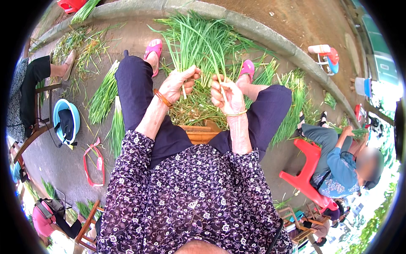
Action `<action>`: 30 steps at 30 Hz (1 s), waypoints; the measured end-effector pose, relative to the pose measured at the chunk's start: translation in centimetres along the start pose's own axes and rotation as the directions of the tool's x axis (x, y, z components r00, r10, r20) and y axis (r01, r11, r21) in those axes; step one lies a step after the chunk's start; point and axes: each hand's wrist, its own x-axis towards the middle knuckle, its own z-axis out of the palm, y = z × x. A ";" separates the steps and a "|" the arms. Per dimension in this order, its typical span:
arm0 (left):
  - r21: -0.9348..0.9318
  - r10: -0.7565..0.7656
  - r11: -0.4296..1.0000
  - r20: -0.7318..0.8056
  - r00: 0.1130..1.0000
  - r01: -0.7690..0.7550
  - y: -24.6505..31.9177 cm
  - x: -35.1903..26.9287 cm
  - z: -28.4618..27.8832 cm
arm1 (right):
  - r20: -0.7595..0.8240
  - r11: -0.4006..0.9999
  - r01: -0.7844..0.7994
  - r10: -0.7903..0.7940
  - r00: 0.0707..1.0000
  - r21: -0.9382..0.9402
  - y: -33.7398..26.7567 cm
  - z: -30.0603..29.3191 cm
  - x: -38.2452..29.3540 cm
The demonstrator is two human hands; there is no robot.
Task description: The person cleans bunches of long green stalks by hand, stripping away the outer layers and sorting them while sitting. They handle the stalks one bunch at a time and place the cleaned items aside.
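My left hand, with an amber-coloured bangle at the wrist, is closed round a few green stalks, their pale ends pointing down. Level with it, my right hand wears a thin yellowish bangle and pinches a few long stalks between thumb and fingers. A gap separates the hands. Beyond them a big heap of long green leafy stalks, like garlic chives, lies on the ground between my feet. Under my hands is a pile of yellowed trimmings, in front of the wooden seat.
Bundles of stalks lie left, with more right. A blue basin holds a black bag. A pink strap lies nearby. A concrete kerb curves beyond. People sit either side, one on a red plastic stool holding stalks.
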 end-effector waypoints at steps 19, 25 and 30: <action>-0.129 -0.015 0.991 0.099 0.995 0.027 -0.1 0.1 -0.5 | 0.021 0.982 0.188 -0.188 0.982 -0.021 0.0 0.3 -0.4; -0.058 -0.032 0.997 0.170 0.985 0.042 -0.2 -0.1 0.0 | 0.059 0.968 0.190 -0.203 0.977 0.165 -0.1 -0.9 -0.1; -0.013 -0.045 0.999 0.157 0.987 0.048 -0.2 -0.5 1.0 | -0.236 0.967 0.225 -0.247 0.940 -0.116 -0.1 0.3 0.0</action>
